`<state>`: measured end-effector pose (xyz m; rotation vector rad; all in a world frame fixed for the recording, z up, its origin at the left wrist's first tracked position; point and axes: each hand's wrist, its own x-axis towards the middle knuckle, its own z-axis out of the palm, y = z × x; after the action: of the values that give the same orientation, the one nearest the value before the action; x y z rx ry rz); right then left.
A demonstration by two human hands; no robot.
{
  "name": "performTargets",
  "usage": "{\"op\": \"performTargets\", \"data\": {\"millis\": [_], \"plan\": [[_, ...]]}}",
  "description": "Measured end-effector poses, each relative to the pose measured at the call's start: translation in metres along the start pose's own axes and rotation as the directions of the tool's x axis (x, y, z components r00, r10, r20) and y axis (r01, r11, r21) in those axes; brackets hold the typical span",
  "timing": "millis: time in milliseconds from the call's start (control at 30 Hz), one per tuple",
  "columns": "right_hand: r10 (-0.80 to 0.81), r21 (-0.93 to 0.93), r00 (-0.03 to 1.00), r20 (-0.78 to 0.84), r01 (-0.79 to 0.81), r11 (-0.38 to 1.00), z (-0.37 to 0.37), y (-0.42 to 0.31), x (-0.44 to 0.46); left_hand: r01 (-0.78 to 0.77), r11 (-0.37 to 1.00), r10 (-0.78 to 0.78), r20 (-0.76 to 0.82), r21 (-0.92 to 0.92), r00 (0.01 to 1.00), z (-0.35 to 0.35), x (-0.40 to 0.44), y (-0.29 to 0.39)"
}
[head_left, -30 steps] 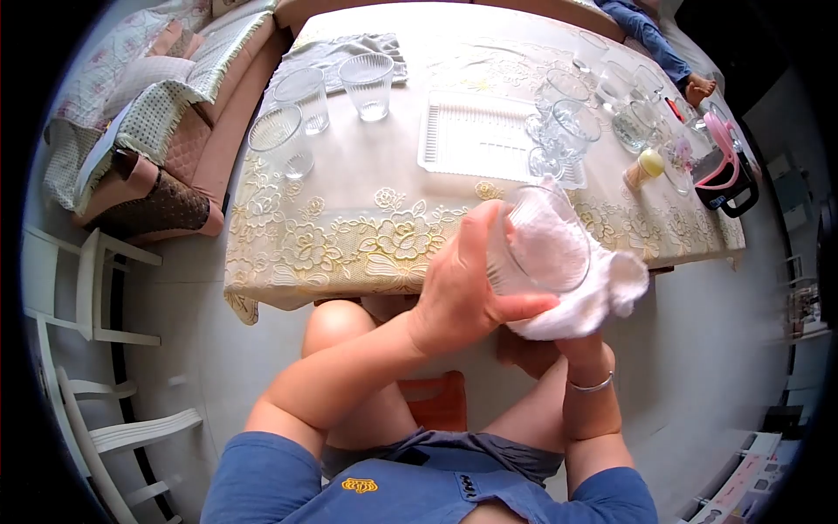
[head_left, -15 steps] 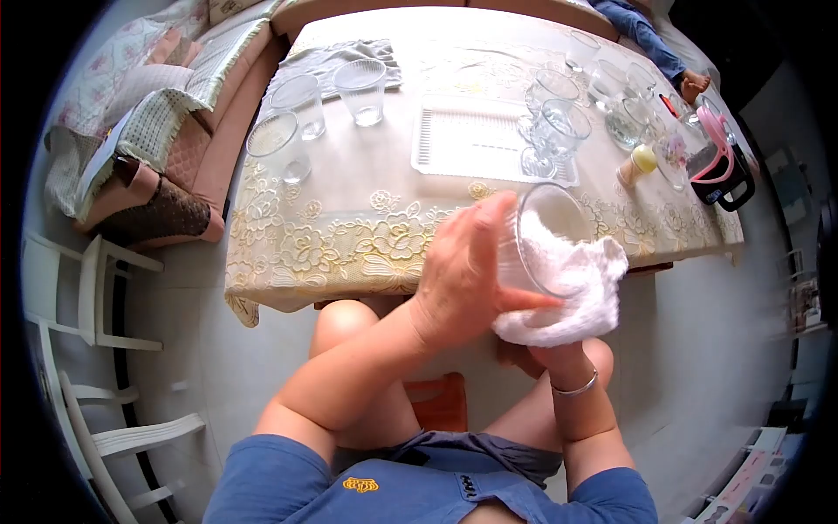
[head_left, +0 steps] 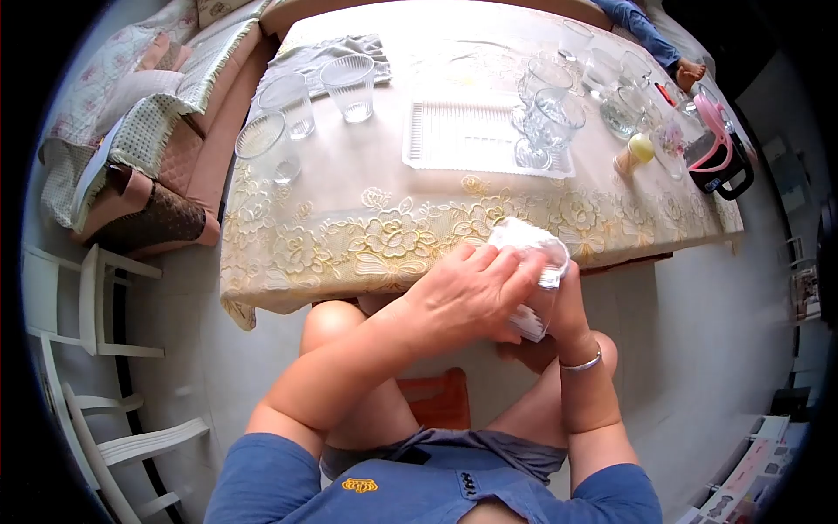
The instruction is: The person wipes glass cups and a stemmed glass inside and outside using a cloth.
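Observation:
Near the table's front edge, a clear ribbed glass [head_left: 534, 316] is tilted between my hands, its lower part showing below my fingers. A white cloth [head_left: 524, 236] covers its upper end and also shows within the glass. My left hand [head_left: 484, 288] lies over the cloth and glass from the left, fingers curled round them. On the right, my right hand [head_left: 569, 310] wraps the side of the glass; a silver bangle is on that wrist. Three ribbed glasses, one of them the nearest [head_left: 269, 148], stand at the table's left.
A clear plastic tray [head_left: 454, 140] lies mid-table, with stemmed glasses [head_left: 557, 118] at its right end. Farther right are more glasses, a yellow-topped bottle [head_left: 635, 155] and a black and pink object [head_left: 720, 157]. A person's foot [head_left: 690, 72] shows at the back right, white chairs [head_left: 148, 441] at left.
The glass has turned from its open rim facing up and right to its base pointing down. Both hands have closed in around it, and the cloth has moved to its upper end.

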<state>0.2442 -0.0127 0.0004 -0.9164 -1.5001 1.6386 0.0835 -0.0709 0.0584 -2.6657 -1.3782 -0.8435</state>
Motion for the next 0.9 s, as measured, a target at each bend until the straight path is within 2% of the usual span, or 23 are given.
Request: {"op": "performTargets", "data": {"millis": [67, 100, 133, 200, 233, 267, 300, 333, 367, 400, 467, 500, 567, 600, 667, 733, 767, 800, 867, 900], "plan": [[-0.050, -0.040, 0.995, -0.086, 0.046, 0.998, 0.000, 0.009, -0.003, 0.097, 0.981, -0.070, 0.158, -0.167, 0.985, -0.004, 0.000, 0.005], [-0.118, -0.136, 0.992, -0.042, 0.111, 0.984, -0.001, 0.009, -0.004, 0.203, 0.938, -0.107, 0.323, -0.280, 0.940, -0.013, 0.002, 0.006], [-0.171, -0.197, 0.985, -0.001, 0.167, 0.966, -0.001, 0.007, -0.006, 0.199, 0.938, -0.102, 0.326, -0.283, 0.940, -0.010, 0.001, 0.004], [-0.275, -0.304, 0.958, 0.081, 0.287, 0.909, 0.001, 0.002, -0.009, 0.305, 0.755, -0.071, 0.390, -0.580, 0.918, -0.006, -0.001, -0.001], [-0.299, -0.297, 0.950, 0.094, 0.314, 0.902, 0.004, 0.001, -0.009, 0.390, 0.745, -0.067, 0.521, -0.541, 0.851, -0.014, 0.003, -0.003], [-0.361, -0.315, 0.925, 0.119, 0.380, 0.870, 0.007, -0.004, -0.009, 0.391, 0.744, -0.065, 0.524, -0.542, 0.849, -0.014, 0.002, -0.005], [-0.421, -0.330, 0.896, 0.144, 0.444, 0.833, 0.009, -0.009, -0.008, 0.332, 0.772, -0.067, 0.450, -0.542, 0.890, -0.013, 0.001, -0.005], [-0.418, -0.329, 0.898, 0.139, 0.440, 0.835, 0.010, -0.005, -0.009, 0.273, 0.799, -0.065, 0.373, -0.537, 0.925, -0.012, 0.001, -0.005], [-0.241, -0.186, 0.970, 0.035, 0.243, 0.952, 0.011, 0.003, -0.008, 0.258, 0.827, -0.104, 0.315, -0.499, 0.943, -0.012, 0.001, -0.002], [-0.203, -0.153, 0.979, 0.034, 0.206, 0.967, 0.011, 0.004, -0.006, 0.256, 0.828, -0.098, 0.320, -0.499, 0.942, -0.011, 0.000, 0.000], [-0.182, -0.099, 0.980, 0.075, 0.189, 0.977, 0.013, 0.001, -0.004, 0.049, 0.985, -0.031, 0.109, -0.166, 0.994, -0.007, 0.000, 0.002], [-0.152, -0.036, 0.986, 0.072, 0.155, 0.987, 0.014, 0.004, -0.004, -0.024, 1.000, 0.024, -0.029, -0.019, 0.999, -0.004, 0.002, 0.005], [-0.044, 0.204, 0.999, 0.000, 0.043, 0.978, 0.016, 0.008, -0.004, -0.054, 0.998, 0.055, -0.050, 0.029, 0.997, -0.004, 0.001, 0.005], [-0.071, 0.121, 0.997, 0.017, 0.068, 0.990, 0.015, 0.000, -0.004, -0.077, 0.994, 0.083, -0.080, 0.081, 0.993, -0.004, 0.001, 0.004], [-0.097, 0.037, 0.995, 0.027, 0.096, 0.995, 0.012, -0.006, -0.004, -0.065, 0.996, 0.068, -0.062, 0.054, 0.996, -0.004, 0.001, 0.005], [-0.080, -0.086, 0.996, -0.029, 0.077, 0.993, 0.009, -0.007, -0.006, -0.006, 0.998, 0.012, 0.082, -0.065, 0.997, -0.009, 0.004, 0.001], [-0.112, -0.187, 0.993, -0.042, 0.102, 0.977, 0.008, -0.010, -0.007, 0.045, 0.978, -0.016, 0.141, -0.205, 0.990, -0.011, 0.004, -0.003], [-0.113, -0.187, 0.992, -0.051, 0.101, 0.977, 0.008, -0.012, -0.009, 0.039, 0.977, -0.009, 0.143, -0.208, 0.990, -0.014, 0.004, -0.002], [-0.257, -0.286, 0.966, -0.017, 0.242, 0.927, 0.009, -0.015, -0.013, 0.157, 0.949, -0.091, 0.239, -0.273, 0.967, -0.019, 0.003, -0.001], [-0.242, -0.273, 0.970, -0.022, 0.227, 0.935, 0.009, -0.012, -0.013, 0.153, 0.942, -0.087, 0.225, -0.298, 0.971, -0.018, 0.003, -0.001]]}}
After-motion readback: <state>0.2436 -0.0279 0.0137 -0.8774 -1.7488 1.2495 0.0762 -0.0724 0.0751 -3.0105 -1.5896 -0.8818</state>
